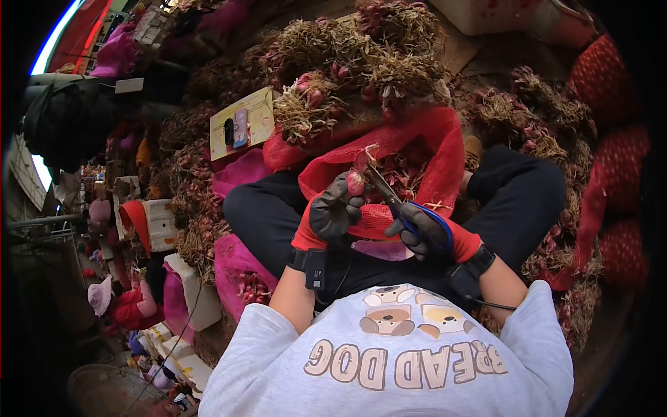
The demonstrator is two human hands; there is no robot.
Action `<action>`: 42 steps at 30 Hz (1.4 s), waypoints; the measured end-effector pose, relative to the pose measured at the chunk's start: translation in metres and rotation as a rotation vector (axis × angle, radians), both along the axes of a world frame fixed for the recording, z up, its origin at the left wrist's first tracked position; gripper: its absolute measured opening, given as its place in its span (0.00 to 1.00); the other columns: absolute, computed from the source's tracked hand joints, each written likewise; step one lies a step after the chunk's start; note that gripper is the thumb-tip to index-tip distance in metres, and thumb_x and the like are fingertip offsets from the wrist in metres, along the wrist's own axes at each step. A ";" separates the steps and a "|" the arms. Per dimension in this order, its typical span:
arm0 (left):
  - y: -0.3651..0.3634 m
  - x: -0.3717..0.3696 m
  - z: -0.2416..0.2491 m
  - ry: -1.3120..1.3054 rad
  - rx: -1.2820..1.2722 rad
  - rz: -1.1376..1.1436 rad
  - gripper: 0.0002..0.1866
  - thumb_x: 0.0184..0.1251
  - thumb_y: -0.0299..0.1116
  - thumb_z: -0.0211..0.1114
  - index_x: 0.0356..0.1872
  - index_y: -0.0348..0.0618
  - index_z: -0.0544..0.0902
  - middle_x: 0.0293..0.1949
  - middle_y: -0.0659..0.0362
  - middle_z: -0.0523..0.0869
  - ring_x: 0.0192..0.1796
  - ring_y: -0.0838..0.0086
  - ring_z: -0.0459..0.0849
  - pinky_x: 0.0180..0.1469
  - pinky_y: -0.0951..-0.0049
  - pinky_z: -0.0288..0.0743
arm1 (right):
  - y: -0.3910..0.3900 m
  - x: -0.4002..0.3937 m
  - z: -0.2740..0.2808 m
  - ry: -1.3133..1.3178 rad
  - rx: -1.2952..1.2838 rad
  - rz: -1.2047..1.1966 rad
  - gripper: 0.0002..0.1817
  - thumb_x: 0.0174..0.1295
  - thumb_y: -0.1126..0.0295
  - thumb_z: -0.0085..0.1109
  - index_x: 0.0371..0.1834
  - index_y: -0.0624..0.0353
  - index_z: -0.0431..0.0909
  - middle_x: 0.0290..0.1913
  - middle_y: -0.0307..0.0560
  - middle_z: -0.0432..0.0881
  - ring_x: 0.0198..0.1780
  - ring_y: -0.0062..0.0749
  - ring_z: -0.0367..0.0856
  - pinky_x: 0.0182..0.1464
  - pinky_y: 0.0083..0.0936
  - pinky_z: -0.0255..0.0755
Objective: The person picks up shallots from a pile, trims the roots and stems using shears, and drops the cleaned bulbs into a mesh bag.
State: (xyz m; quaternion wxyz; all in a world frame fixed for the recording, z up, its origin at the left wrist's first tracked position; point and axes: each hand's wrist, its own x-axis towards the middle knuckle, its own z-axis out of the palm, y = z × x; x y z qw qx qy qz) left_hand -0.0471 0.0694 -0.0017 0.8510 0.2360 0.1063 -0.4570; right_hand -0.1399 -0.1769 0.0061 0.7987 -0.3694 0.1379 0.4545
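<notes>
Both of my hands wear grey-palmed red gloves. My left hand (334, 210) is closed around a pinkish shallot (355, 184), its dry stem pointing up. In my right hand (422, 229) is a pair of scissors (381, 185) with blue handles, fingers wrapped round the grips. The scissor blades reach up beside the shallot's neck and overlap the stem in this view. Just beyond my hands, a red mesh bag (445, 156) lies with its mouth spread between my legs, shallots and dry trimmings inside it.
Dried shallot bunches (333, 52) are heaped in front and at both sides. A cardboard box (262, 118) with a phone (240, 128) on it stands front left. A pink mesh bag (233, 260) lies by my left knee. Filled red sacks (622, 167) line the right. Another person (135, 306) sits far left.
</notes>
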 end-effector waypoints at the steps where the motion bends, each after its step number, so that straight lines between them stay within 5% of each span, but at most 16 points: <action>1: -0.003 0.001 0.000 -0.073 0.084 0.040 0.19 0.72 0.37 0.56 0.60 0.46 0.69 0.46 0.58 0.77 0.38 0.77 0.74 0.40 0.78 0.73 | 0.004 -0.002 -0.003 0.003 0.115 -0.068 0.27 0.65 0.43 0.53 0.46 0.58 0.78 0.30 0.40 0.80 0.23 0.22 0.73 0.25 0.23 0.71; 4: -0.011 0.002 -0.006 -0.484 0.403 0.120 0.21 0.73 0.40 0.55 0.63 0.47 0.68 0.50 0.61 0.76 0.41 0.78 0.76 0.43 0.76 0.74 | 0.013 -0.016 -0.005 0.047 0.213 -0.180 0.29 0.64 0.41 0.52 0.49 0.59 0.77 0.28 0.37 0.78 0.22 0.19 0.71 0.23 0.21 0.69; 5: -0.013 0.002 -0.006 -0.581 0.731 0.095 0.21 0.71 0.36 0.57 0.63 0.47 0.68 0.48 0.63 0.77 0.43 0.78 0.77 0.45 0.76 0.74 | 0.012 -0.016 -0.004 0.078 0.083 -0.149 0.28 0.64 0.42 0.53 0.48 0.58 0.78 0.28 0.37 0.78 0.23 0.19 0.71 0.24 0.21 0.69; 6: -0.011 0.004 -0.010 -0.570 0.672 0.171 0.22 0.70 0.34 0.57 0.64 0.47 0.68 0.48 0.63 0.77 0.43 0.77 0.77 0.46 0.75 0.75 | 0.011 -0.016 -0.004 0.108 -0.047 -0.118 0.27 0.64 0.42 0.53 0.48 0.57 0.79 0.28 0.37 0.78 0.23 0.20 0.72 0.25 0.21 0.69; 9: -0.006 0.004 -0.018 -0.587 0.604 0.313 0.23 0.68 0.29 0.56 0.64 0.47 0.67 0.47 0.63 0.77 0.45 0.76 0.78 0.48 0.73 0.75 | 0.014 -0.016 -0.027 -0.357 -0.487 0.023 0.24 0.64 0.44 0.55 0.43 0.56 0.81 0.29 0.38 0.81 0.27 0.22 0.77 0.32 0.23 0.71; 12: -0.007 0.001 -0.012 -0.681 0.682 0.314 0.24 0.65 0.26 0.55 0.64 0.45 0.67 0.48 0.62 0.77 0.46 0.75 0.79 0.51 0.70 0.76 | 0.022 -0.019 -0.020 -0.469 -0.527 -0.114 0.22 0.61 0.47 0.57 0.39 0.56 0.82 0.32 0.41 0.84 0.33 0.28 0.81 0.39 0.25 0.71; 15: -0.006 -0.002 -0.020 -0.700 0.621 0.313 0.24 0.64 0.24 0.56 0.62 0.42 0.68 0.50 0.61 0.77 0.48 0.75 0.79 0.53 0.68 0.76 | 0.023 -0.009 0.001 -0.482 -0.779 0.017 0.23 0.59 0.47 0.59 0.39 0.57 0.82 0.34 0.44 0.85 0.37 0.31 0.83 0.41 0.29 0.71; 20: -0.026 -0.013 -0.017 -0.647 0.663 0.210 0.24 0.61 0.21 0.56 0.60 0.40 0.69 0.52 0.59 0.75 0.49 0.77 0.78 0.54 0.69 0.77 | 0.026 -0.013 -0.009 -0.497 -0.694 -0.165 0.23 0.58 0.47 0.61 0.37 0.57 0.82 0.32 0.49 0.84 0.36 0.36 0.83 0.40 0.30 0.71; 21: -0.030 -0.015 -0.018 -0.677 0.625 0.241 0.24 0.63 0.13 0.51 0.61 0.41 0.69 0.53 0.62 0.74 0.38 0.87 0.72 0.45 0.85 0.70 | 0.027 -0.013 -0.011 -0.492 -0.684 -0.198 0.23 0.58 0.46 0.61 0.36 0.57 0.82 0.32 0.50 0.83 0.36 0.36 0.83 0.40 0.30 0.72; 24: -0.029 -0.019 -0.021 -0.657 0.472 0.245 0.24 0.63 0.14 0.52 0.61 0.41 0.69 0.56 0.61 0.73 0.42 0.85 0.74 0.49 0.83 0.71 | 0.022 -0.012 -0.009 -0.473 -0.736 -0.129 0.24 0.58 0.45 0.61 0.36 0.58 0.82 0.31 0.50 0.84 0.33 0.37 0.83 0.39 0.30 0.71; 27: -0.030 -0.021 -0.007 -0.730 0.643 0.219 0.25 0.63 0.14 0.51 0.62 0.39 0.68 0.59 0.60 0.73 0.51 0.80 0.77 0.56 0.79 0.72 | 0.017 -0.009 0.004 -0.582 -0.897 -0.061 0.24 0.59 0.45 0.61 0.34 0.59 0.81 0.28 0.48 0.83 0.29 0.32 0.81 0.36 0.29 0.70; 30: -0.020 -0.021 0.005 -0.736 0.630 0.163 0.26 0.60 0.13 0.53 0.62 0.37 0.69 0.60 0.59 0.74 0.59 0.74 0.75 0.62 0.74 0.70 | 0.016 -0.012 -0.016 -0.659 -0.710 -0.244 0.22 0.61 0.48 0.60 0.30 0.59 0.81 0.25 0.45 0.82 0.28 0.29 0.81 0.33 0.29 0.69; 33: -0.014 -0.015 -0.009 -0.896 0.667 0.172 0.25 0.59 0.14 0.55 0.60 0.36 0.72 0.58 0.57 0.77 0.60 0.73 0.76 0.59 0.74 0.72 | 0.013 -0.007 -0.024 -0.537 -0.323 -0.164 0.21 0.62 0.50 0.59 0.29 0.59 0.81 0.23 0.43 0.80 0.26 0.27 0.79 0.32 0.29 0.68; 42: -0.010 -0.001 0.003 -1.094 0.809 0.173 0.24 0.55 0.11 0.57 0.55 0.39 0.75 0.59 0.56 0.76 0.60 0.73 0.75 0.63 0.73 0.69 | 0.017 -0.009 0.010 -0.641 -0.845 -0.147 0.23 0.58 0.46 0.62 0.33 0.58 0.81 0.23 0.48 0.80 0.26 0.35 0.80 0.31 0.31 0.70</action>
